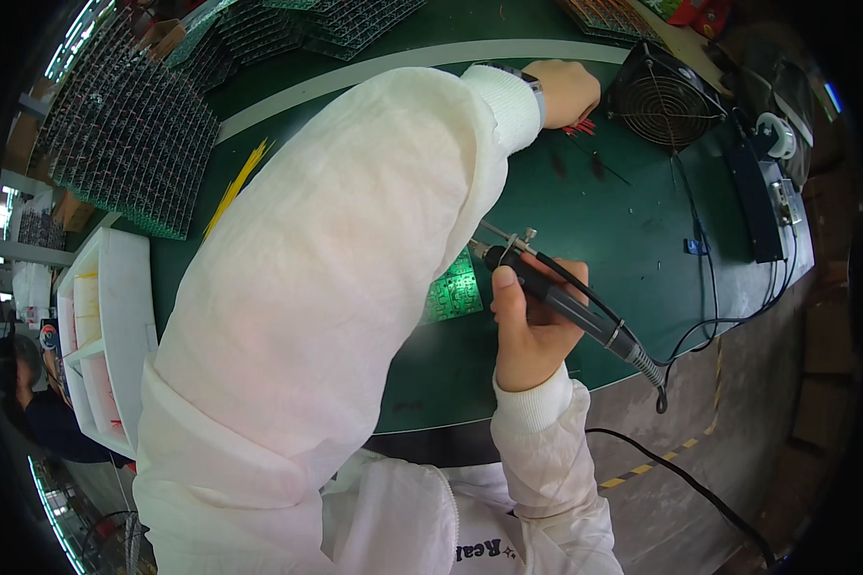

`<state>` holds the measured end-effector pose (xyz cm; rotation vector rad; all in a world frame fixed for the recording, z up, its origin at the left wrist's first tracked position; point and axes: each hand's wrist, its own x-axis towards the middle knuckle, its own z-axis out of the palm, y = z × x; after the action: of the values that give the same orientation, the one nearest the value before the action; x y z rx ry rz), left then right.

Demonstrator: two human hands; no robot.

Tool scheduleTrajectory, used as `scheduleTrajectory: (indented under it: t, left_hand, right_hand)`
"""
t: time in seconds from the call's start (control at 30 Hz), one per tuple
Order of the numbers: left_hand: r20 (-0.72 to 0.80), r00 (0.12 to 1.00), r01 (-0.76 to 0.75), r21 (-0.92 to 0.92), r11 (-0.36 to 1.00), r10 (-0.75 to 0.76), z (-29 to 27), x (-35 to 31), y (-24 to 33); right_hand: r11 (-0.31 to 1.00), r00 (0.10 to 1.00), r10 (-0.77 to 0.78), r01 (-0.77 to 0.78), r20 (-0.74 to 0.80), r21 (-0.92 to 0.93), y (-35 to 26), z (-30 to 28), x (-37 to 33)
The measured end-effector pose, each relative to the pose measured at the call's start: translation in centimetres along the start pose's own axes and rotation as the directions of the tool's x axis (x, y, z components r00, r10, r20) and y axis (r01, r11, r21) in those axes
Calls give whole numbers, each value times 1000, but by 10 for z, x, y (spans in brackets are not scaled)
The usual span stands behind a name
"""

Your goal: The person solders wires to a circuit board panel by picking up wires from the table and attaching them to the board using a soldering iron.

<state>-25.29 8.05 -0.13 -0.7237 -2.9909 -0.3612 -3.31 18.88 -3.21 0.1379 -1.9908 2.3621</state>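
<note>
My left arm crosses the view in a white sleeve, and my left hand (566, 91) is at the far side of the table beside the fan. Its fingers are curled down onto a small bunch of red wires (581, 126); the fingertips are hidden. My right hand (539, 321) is closed round a black soldering iron (571, 307) with a thin metal feed tube clamped along it. The iron points left, toward a green circuit board (455, 290) on the table. My left sleeve covers part of that board and hides the iron's tip.
A black fan (664, 105) and a dark control box (758, 201) with cables stand at the right. Stacked circuit board panels (125, 134) and yellow wires (237, 187) lie left. A white divided bin (125, 316) stands at the left edge. Another person (53, 422) is beyond it.
</note>
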Motion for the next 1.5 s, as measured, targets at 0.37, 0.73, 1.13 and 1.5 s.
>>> scheduleTrajectory:
  t: [0.37, 0.73, 1.13, 1.5]
  left_hand:
    - [-123, 989, -81, -23, 996, 78, -17, -1, -4]
    - [-554, 830, 71, -13, 997, -66, -73, -209, 46]
    - [-495, 840, 181, -132, 975, -223, 2, -280, 56]
    - [-473, 827, 244, -183, 952, -303, 9, -285, 54]
  right_hand:
    - [984, 989, -147, 150, 37, -96, -1, 0, -1]
    - [999, 999, -44, 44, -30, 15, -2, -7, -3]
    - [997, 997, -72, 72, 3, 4, -7, -8, -21]
    - [989, 995, -95, 93, -14, -111, -4, 0, -22]
